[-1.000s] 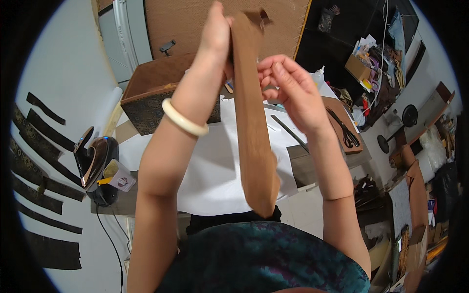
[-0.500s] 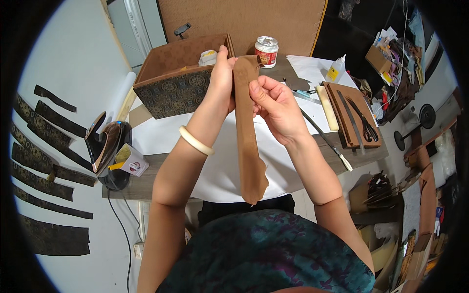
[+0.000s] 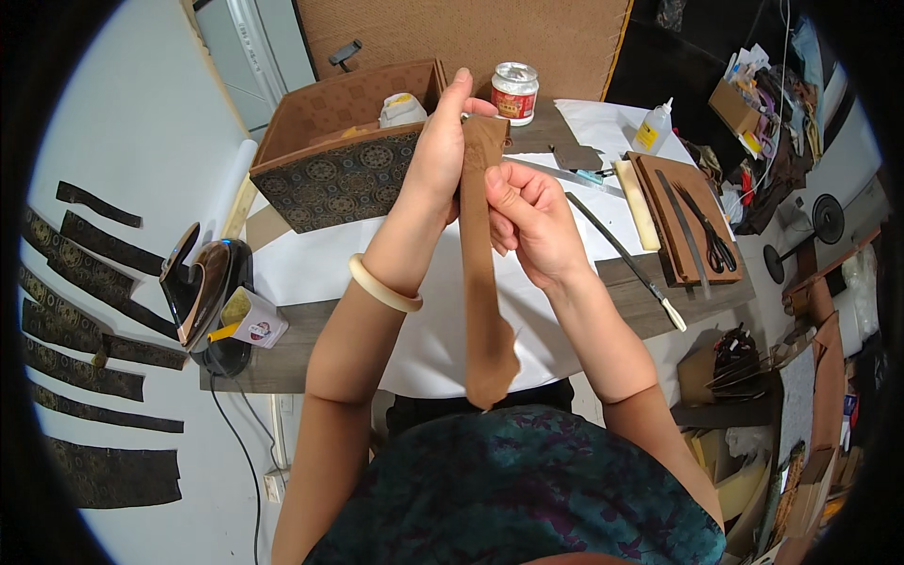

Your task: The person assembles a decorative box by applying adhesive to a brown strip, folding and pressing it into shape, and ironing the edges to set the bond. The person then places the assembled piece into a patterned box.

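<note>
A long brown fabric strip (image 3: 482,273) hangs down in front of me, with a frayed, uneven lower end. My left hand (image 3: 443,155) supports its upper part from the left, thumb pointing up; most of its fingers are hidden behind the strip. My right hand (image 3: 539,224) pinches the strip's right edge between thumb and curled fingers. Just behind my left hand stands an open box (image 3: 334,184) with dark patterned cloth on its outer wall and a brown lining.
Right of my hands lie a dark rod with a white tip (image 3: 626,259), a brown board (image 3: 664,207) and black scissors (image 3: 711,235). A jar (image 3: 515,94) and a glue bottle (image 3: 652,129) stand farther back. An iron (image 3: 202,287) and a cup (image 3: 252,318) are at left.
My left thumb has shifted up and right across the strip's top. The strip's upper end looks narrower and sits a little lower, no longer overlapping the jar. My right hand keeps its pinch.
</note>
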